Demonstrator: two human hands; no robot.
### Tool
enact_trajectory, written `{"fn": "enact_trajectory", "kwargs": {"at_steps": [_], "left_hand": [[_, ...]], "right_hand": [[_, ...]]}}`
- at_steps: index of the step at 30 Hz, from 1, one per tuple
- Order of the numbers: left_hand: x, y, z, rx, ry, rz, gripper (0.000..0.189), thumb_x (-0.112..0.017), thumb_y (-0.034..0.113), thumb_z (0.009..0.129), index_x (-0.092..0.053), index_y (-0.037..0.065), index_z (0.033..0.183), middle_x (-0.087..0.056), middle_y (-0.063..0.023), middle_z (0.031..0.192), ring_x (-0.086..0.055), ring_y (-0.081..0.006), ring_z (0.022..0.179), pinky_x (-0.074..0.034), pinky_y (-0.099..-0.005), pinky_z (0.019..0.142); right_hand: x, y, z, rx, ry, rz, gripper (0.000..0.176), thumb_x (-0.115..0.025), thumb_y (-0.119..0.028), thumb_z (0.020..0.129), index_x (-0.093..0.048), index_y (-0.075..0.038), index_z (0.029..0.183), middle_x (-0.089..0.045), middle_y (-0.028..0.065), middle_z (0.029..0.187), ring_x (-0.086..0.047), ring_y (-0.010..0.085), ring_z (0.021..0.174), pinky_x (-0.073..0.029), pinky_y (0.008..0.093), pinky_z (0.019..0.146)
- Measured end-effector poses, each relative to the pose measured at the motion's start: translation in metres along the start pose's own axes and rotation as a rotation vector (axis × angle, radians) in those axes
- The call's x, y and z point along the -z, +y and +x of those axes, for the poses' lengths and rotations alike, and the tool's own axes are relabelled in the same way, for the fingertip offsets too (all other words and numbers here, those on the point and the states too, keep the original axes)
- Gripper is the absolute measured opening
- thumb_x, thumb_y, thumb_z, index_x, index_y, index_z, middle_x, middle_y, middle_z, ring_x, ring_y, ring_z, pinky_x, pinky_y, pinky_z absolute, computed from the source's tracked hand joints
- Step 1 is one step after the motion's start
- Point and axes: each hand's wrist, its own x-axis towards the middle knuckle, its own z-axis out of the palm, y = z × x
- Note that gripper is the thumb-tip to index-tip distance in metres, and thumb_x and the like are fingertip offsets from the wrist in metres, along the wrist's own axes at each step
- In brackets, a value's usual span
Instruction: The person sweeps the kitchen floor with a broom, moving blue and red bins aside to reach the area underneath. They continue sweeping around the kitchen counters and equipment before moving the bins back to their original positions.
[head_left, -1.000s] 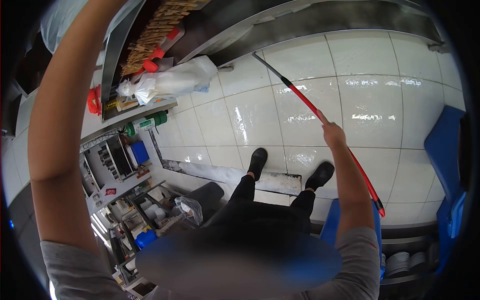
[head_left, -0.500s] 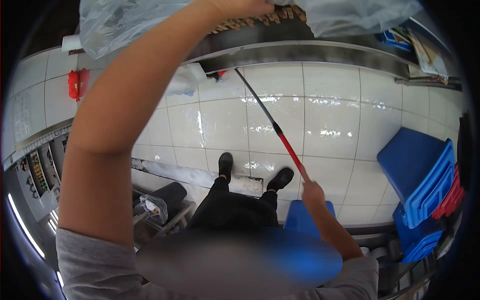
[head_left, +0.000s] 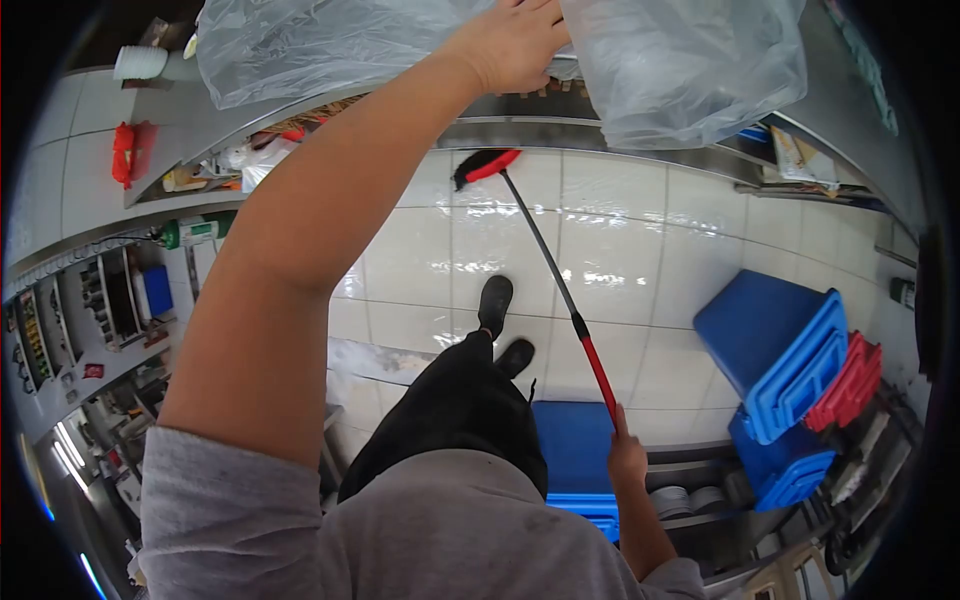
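Observation:
My right hand (head_left: 627, 460) is wrapped round the red end of a broom's handle (head_left: 562, 285), low in the view. The broom head (head_left: 488, 167), red with dark bristles, rests on the white tiled floor (head_left: 620, 250) beside the foot of the counter. My left arm reaches up to the counter, where my left hand (head_left: 515, 48) lies with its fingers apart, touching clear plastic sheeting (head_left: 340, 45). Right of that hand, a large clear plastic bag (head_left: 695, 75) hangs over the counter's edge. Wooden pieces (head_left: 560, 88) show just under the hand.
Stacked blue bins (head_left: 770, 340) and red ones (head_left: 845, 380) stand at the right. Another blue bin (head_left: 575, 445) is by my legs. A shelf unit (head_left: 90, 310) with small goods runs along the left. The floor tiles look wet and shiny.
The broom head has come out from beside the counter into full view. My feet have shifted, and the view has moved. My left hand is still at the plastic.

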Motion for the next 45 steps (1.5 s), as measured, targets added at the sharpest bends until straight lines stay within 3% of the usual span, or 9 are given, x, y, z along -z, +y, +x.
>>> {"fn": "enact_trajectory", "kwargs": {"at_steps": [5, 12, 17, 23, 29, 36, 40, 43, 45], "left_hand": [[-0.008, -0.004, 0.001, 0.047, -0.016, 0.130, 0.079, -0.071, 0.025, 0.067, -0.036, 0.009, 0.135, -0.032, -0.0126, 0.141, -0.024, -0.0300, 0.133, -0.018, -0.0456, 0.110], [-0.006, -0.010, -0.003, 0.028, 0.041, 0.028, 0.061, -0.064, 0.015, 0.071, -0.043, 0.006, 0.128, -0.037, -0.0116, 0.137, -0.025, -0.0250, 0.133, -0.018, -0.0447, 0.111], [-0.002, -0.010, 0.001, 0.032, -0.031, 0.034, 0.060, -0.066, 0.017, 0.071, -0.046, 0.004, 0.126, -0.038, -0.0121, 0.135, -0.025, -0.0250, 0.133, -0.018, -0.0442, 0.111], [-0.005, 0.011, -0.005, 0.215, 0.096, -0.053, 0.068, -0.069, 0.015, 0.066, -0.043, 0.004, 0.127, -0.034, -0.0133, 0.138, -0.022, -0.0277, 0.134, -0.018, -0.0471, 0.110], [0.007, 0.144, -0.105, 0.411, 0.428, -0.365, 0.083, -0.069, 0.010, 0.066, -0.029, 0.009, 0.139, -0.018, -0.0178, 0.147, -0.013, -0.0357, 0.138, -0.013, -0.0624, 0.104], [-0.004, 0.328, -0.014, 0.003, 0.018, -1.127, 0.091, -0.071, 0.008, 0.067, -0.020, 0.008, 0.143, -0.017, -0.0232, 0.145, -0.013, -0.0377, 0.137, -0.016, -0.0523, 0.108], [0.024, 0.396, 0.117, -0.224, 0.213, -1.011, 0.091, -0.073, 0.018, 0.069, -0.019, 0.011, 0.142, -0.019, -0.0156, 0.146, -0.015, -0.0365, 0.137, -0.020, -0.0557, 0.106], [0.023, 0.422, 0.185, 0.003, 0.195, -1.317, 0.029, -0.069, 0.029, 0.074, -0.058, 0.009, 0.092, -0.059, -0.0118, 0.097, -0.052, -0.0316, 0.104, -0.036, -0.0476, 0.091], [0.000, 0.427, 0.206, -0.007, 0.372, -1.237, 0.030, -0.067, 0.034, 0.078, -0.054, 0.009, 0.069, -0.058, -0.0094, 0.078, -0.054, -0.0308, 0.088, -0.037, -0.0448, 0.081]], "right_hand": [[0.010, 0.022, -0.098, -0.031, -0.125, 0.208, 0.070, -0.048, -0.017, 0.090, -0.006, -0.032, 0.144, -0.062, 0.0273, 0.085, -0.061, 0.0415, 0.073, -0.046, 0.0494, 0.061], [0.006, 0.049, -0.151, -0.019, 0.010, 1.055, 0.067, -0.058, 0.004, 0.077, -0.039, -0.018, 0.138, -0.054, 0.0011, 0.065, -0.048, 0.0078, 0.052, -0.041, 0.0262, 0.046], [0.080, 0.010, -0.106, -0.164, 0.105, 1.121, 0.065, -0.052, 0.001, 0.077, -0.035, -0.010, 0.138, -0.049, 0.0026, 0.055, -0.043, 0.0105, 0.037, -0.035, 0.0262, 0.033], [0.118, 0.065, 0.016, -0.216, 0.184, 1.261, 0.077, -0.052, 0.007, 0.072, -0.021, -0.008, 0.141, -0.056, 0.0125, 0.075, -0.051, 0.0171, 0.046, -0.046, 0.0301, 0.040], [0.137, 0.116, -0.079, -0.027, 0.202, 1.263, 0.093, -0.049, 0.019, 0.062, -0.016, -0.012, 0.144, -0.045, 0.0208, 0.119, -0.061, 0.0239, 0.063, -0.050, 0.0316, 0.047], [0.273, 0.139, -0.168, 0.388, 0.234, 1.814, 0.055, -0.059, -0.025, 0.081, -0.042, -0.005, 0.130, -0.045, 0.0143, 0.130, -0.051, 0.0347, 0.111, -0.043, 0.0402, 0.094], [0.336, 0.105, -0.215, 0.654, 0.274, 1.773, 0.072, -0.047, -0.058, 0.084, -0.039, -0.004, 0.132, -0.045, 0.0164, 0.131, -0.053, 0.0333, 0.105, -0.049, 0.0391, 0.082], [0.373, 0.074, -0.283, 1.095, 0.400, 1.701, 0.075, -0.050, -0.060, 0.083, -0.041, -0.005, 0.132, -0.043, 0.0198, 0.130, -0.057, 0.0307, 0.095, -0.050, 0.0373, 0.074], [0.390, 0.085, -0.309, 1.243, 0.641, 1.089, 0.073, -0.055, -0.060, 0.080, -0.048, 0.000, 0.121, -0.050, 0.0223, 0.118, -0.058, 0.0282, 0.083, -0.049, 0.0342, 0.066]]}}
